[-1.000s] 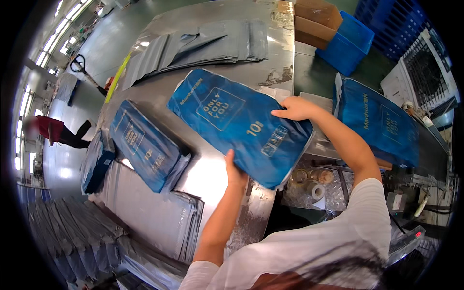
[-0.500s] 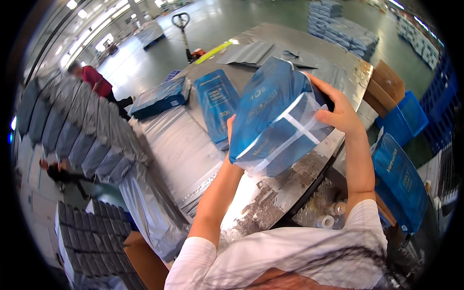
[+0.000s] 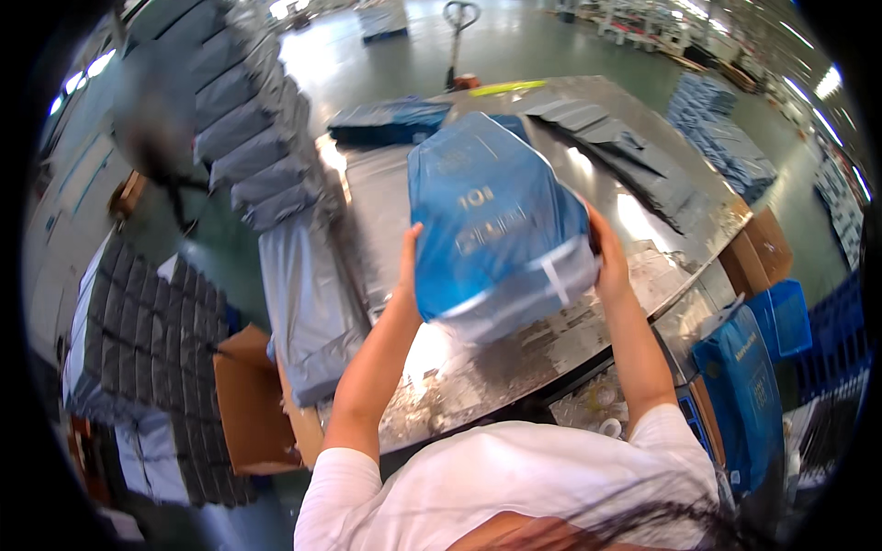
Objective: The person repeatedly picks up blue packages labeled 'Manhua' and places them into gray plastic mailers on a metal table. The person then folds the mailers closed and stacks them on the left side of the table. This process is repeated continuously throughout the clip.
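Note:
Between my two hands is a filled blue plastic package [image 3: 491, 216] with pale print and a white taped end turned toward me. It is held up above the metal table [image 3: 496, 386]. My left hand [image 3: 410, 266] grips its left side, with most of the fingers hidden behind it. At its right side my right hand [image 3: 608, 250] is closed on the lower corner, fingers partly hidden. Behind it, a flat blue package [image 3: 390, 121] lies at the table's far left. Another blue package [image 3: 511, 127] peeks out beyond the held one.
Grey plastic sheets [image 3: 606, 142] lie across the table's far right. Stacks of grey wrapped packages [image 3: 243, 119] rise on the left, with an open cardboard box [image 3: 246, 399] below. To my right are a blue package [image 3: 746, 390] and a blue bin [image 3: 781, 317]. A blurred person stands far left.
My view has turned to the left. The held package has swung more upright, its printed face squarer to me, and now covers most of the blue package lying behind it. Both hands keep hold.

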Motion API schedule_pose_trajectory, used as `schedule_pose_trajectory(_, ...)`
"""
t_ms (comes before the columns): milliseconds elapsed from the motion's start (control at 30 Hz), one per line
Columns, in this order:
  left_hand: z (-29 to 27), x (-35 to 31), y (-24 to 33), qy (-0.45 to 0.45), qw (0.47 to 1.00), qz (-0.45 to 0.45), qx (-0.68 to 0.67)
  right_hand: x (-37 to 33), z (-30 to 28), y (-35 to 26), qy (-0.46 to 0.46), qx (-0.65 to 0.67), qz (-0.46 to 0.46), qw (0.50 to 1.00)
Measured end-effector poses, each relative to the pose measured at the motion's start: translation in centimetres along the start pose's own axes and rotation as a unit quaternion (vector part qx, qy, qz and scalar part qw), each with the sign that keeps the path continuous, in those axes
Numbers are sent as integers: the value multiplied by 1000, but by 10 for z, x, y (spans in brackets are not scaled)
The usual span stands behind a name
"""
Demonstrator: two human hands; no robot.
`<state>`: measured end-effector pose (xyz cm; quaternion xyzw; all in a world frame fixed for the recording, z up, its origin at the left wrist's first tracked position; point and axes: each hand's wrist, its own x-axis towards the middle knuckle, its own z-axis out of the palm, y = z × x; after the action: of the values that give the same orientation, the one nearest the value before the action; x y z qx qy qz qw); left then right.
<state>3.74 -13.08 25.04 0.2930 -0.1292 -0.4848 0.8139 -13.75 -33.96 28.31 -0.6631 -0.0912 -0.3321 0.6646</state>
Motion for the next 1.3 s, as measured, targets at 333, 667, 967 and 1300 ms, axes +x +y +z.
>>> schedule_pose_trajectory(333,-227,-153,-164,73,892,-46,444,-244,17,169,-191,58,586,785)
schedule_pose_trajectory(667,-272,10,-62,295,910,25,289,-28,36,313,71,143,429,889)
schedule_pose_trajectory(967,-287,-1,-3,390,548,179,718,-27,-3,341,-105,-301,350,881)
schedule_pose_trajectory(1300,-319,60,14,240,353,-13,904,60,10,409,-381,-658,26,649)
